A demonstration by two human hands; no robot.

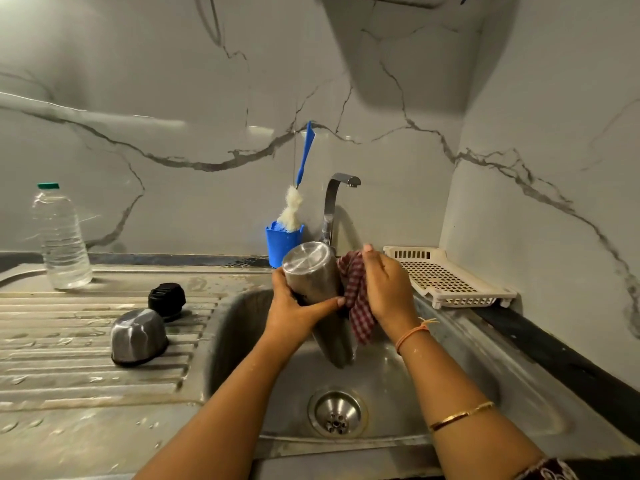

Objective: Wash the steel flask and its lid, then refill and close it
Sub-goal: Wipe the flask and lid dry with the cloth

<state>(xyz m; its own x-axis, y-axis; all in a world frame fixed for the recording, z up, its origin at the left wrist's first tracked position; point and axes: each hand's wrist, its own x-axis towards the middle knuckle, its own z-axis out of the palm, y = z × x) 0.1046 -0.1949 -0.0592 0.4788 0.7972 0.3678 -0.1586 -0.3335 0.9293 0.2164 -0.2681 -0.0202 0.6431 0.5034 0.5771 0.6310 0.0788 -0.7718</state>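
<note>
Left hand (294, 308) grips the steel flask (311, 271) round its middle, thumb laid across the front and fingers curled behind. Right hand (388, 285) holds a red-and-white checked cloth (358, 318) against the flask's right side, fingers bent over the fabric, whose loose end hangs below. The flask sits between the two hands above the sink (398, 375), upside down. Its flat base points up and away toward the tap (341, 188) and its mouth end points down into the basin, with the long axis near upright and leaning back. On the drainboard (69, 386) to the left, well apart from the hands, the steel cup lid (138, 336) rests dome up. The black stopper (167, 301) sits just behind it.
</note>
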